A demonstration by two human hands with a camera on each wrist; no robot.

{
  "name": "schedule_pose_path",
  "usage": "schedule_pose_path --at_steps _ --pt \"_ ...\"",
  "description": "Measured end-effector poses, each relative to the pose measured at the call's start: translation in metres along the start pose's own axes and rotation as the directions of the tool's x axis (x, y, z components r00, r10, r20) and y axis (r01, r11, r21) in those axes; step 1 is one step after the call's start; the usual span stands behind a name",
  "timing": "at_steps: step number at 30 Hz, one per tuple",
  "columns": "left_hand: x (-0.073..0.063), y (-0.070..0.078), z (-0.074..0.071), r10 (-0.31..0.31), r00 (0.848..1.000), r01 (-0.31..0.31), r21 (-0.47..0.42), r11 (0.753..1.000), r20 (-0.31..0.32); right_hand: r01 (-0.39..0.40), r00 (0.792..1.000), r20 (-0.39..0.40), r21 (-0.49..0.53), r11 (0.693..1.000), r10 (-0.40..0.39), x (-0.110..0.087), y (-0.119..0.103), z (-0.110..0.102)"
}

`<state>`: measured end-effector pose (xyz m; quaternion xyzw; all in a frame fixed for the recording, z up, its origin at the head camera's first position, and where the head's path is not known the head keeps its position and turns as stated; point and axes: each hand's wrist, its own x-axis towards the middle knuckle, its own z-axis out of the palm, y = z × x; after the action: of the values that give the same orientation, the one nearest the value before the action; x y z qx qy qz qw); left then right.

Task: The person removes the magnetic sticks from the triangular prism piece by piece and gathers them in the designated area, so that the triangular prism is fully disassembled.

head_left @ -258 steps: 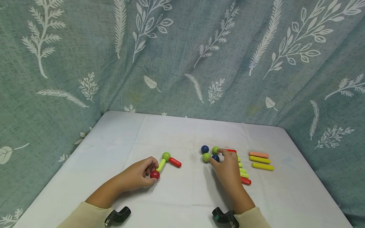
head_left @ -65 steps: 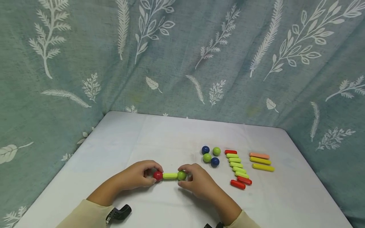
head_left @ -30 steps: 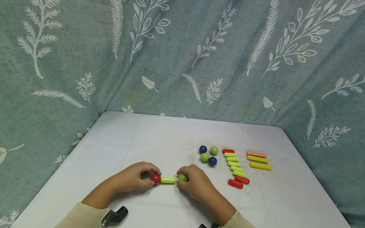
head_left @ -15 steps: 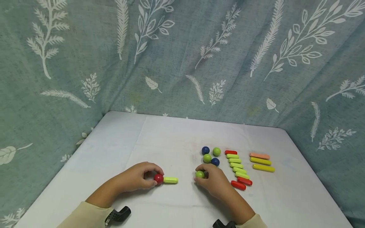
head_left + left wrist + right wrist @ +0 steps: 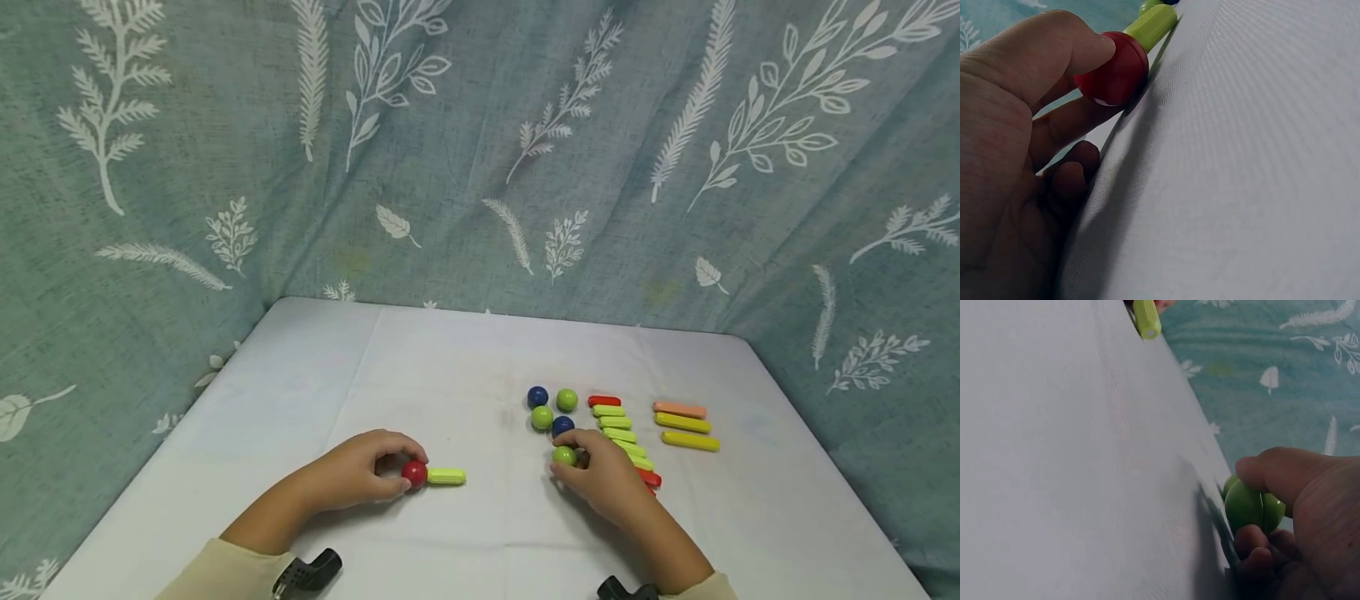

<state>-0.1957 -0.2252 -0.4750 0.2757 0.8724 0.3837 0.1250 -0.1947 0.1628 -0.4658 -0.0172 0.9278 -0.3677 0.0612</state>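
My left hand (image 5: 360, 471) pinches a red ball (image 5: 414, 474) between thumb and fingers on the left of the table. A short lime-green stick (image 5: 447, 477) juts rightward from that ball, its far end free; in the left wrist view the stick (image 5: 1152, 26) meets the red ball (image 5: 1116, 70). Right of centre, my right hand (image 5: 603, 475) grips a green ball (image 5: 564, 457) by thumb and fingertips. In the right wrist view a seam runs around this green ball (image 5: 1250, 506). The hand partly covers the lower end of the stick row.
Two blue balls, one of them a blue ball (image 5: 537, 397), and two green balls, one a green ball (image 5: 567, 400), lie just beyond my right hand. Several lime sticks (image 5: 615, 422) and red sticks (image 5: 604, 402) form a row beside them. Farther right are two yellow sticks (image 5: 690, 441) and an orange stick (image 5: 680, 409).
The green ball has come off the lime stick's right end and moved right in my right hand, toward the other balls. Earlier a red stick was detached too. My left hand still holds the red ball.
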Motion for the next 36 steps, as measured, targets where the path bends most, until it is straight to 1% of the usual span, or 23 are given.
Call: schedule_pose_path --at_steps 5,10,21,26,29,32,34,36 --pt "0.002 -0.001 0.001 -0.004 1.000 0.004 -0.008 1.000 0.000 -0.020 1.000 -0.024 -0.004 1.000 0.020 0.002 0.007 -0.007" --pt "0.003 -0.003 0.001 -0.005 1.000 0.004 -0.011 1.000 -0.001 -0.033 0.999 -0.019 -0.002 0.999 0.033 0.003 0.012 -0.011" --pt "0.002 -0.001 0.000 -0.003 1.000 0.003 -0.017 1.000 -0.003 -0.056 0.998 -0.025 -0.001 0.998 0.056 0.004 0.013 -0.010" --pt "0.004 -0.002 0.000 -0.003 1.000 0.003 -0.011 1.000 0.000 -0.087 0.996 -0.024 0.019 0.996 0.087 0.003 0.012 -0.012" --pt "0.004 -0.001 0.001 0.001 1.000 -0.001 -0.011 1.000 0.003 -0.110 0.993 -0.044 0.026 0.994 0.111 -0.002 0.007 -0.017" --pt "0.005 -0.001 0.001 0.009 1.000 -0.009 -0.014 1.000 0.006 -0.110 0.988 -0.103 0.039 0.993 0.114 -0.011 -0.005 -0.022" --pt "0.004 0.000 0.001 0.003 1.000 -0.003 -0.008 1.000 0.007 -0.080 0.990 -0.114 0.055 0.995 0.086 -0.017 -0.018 -0.022" --pt "0.002 -0.001 0.000 -0.005 1.000 0.005 -0.002 1.000 0.006 -0.027 0.996 -0.078 0.057 0.998 0.031 -0.023 -0.033 -0.017"
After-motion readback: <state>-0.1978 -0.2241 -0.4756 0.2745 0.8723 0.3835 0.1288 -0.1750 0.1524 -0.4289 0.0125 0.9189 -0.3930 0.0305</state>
